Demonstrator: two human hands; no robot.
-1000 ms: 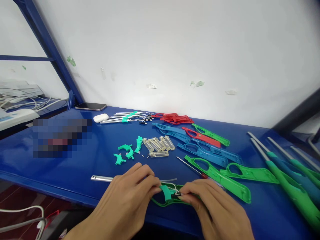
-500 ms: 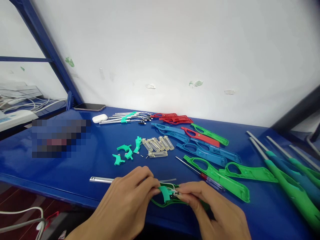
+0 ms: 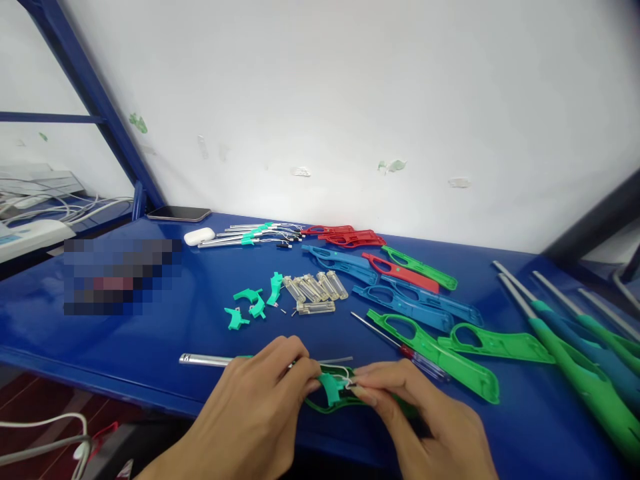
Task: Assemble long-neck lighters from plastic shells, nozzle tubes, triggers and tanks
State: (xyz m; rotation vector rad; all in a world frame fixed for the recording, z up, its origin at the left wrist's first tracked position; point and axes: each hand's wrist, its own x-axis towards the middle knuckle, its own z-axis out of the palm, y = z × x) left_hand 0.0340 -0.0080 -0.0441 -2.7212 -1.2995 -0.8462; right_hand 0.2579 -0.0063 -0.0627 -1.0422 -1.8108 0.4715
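Note:
At the table's near edge, my left hand point(image 3: 265, 400) is closed, its thumb and finger on a teal lighter trigger point(image 3: 330, 389). My right hand point(image 3: 425, 413) pinches the white wire point(image 3: 345, 371) beside a small black part point(image 3: 346, 393) next to that trigger. Beneath both hands lies a dark green lighter shell half point(image 3: 325, 408), partly covered by my fingers. A silver lighter tube point(image 3: 205, 361) sticks out to the left from under my left hand. Exactly where my right fingertips grip is hard to see.
Loose teal triggers point(image 3: 249, 302) and several clear fuel tanks point(image 3: 315, 290) lie ahead. Red, blue and green shell halves point(image 3: 405, 308) spread rightward beside a screwdriver point(image 3: 425, 363). Finished-looking lighters point(image 3: 580, 367) lie far right. Wired tubes point(image 3: 250, 235), a white case point(image 3: 199, 237) and a phone point(image 3: 179, 213) sit behind.
My right fingertips have shifted slightly over the black part and wire, covering more of it. My left hand stays almost in place on the trigger.

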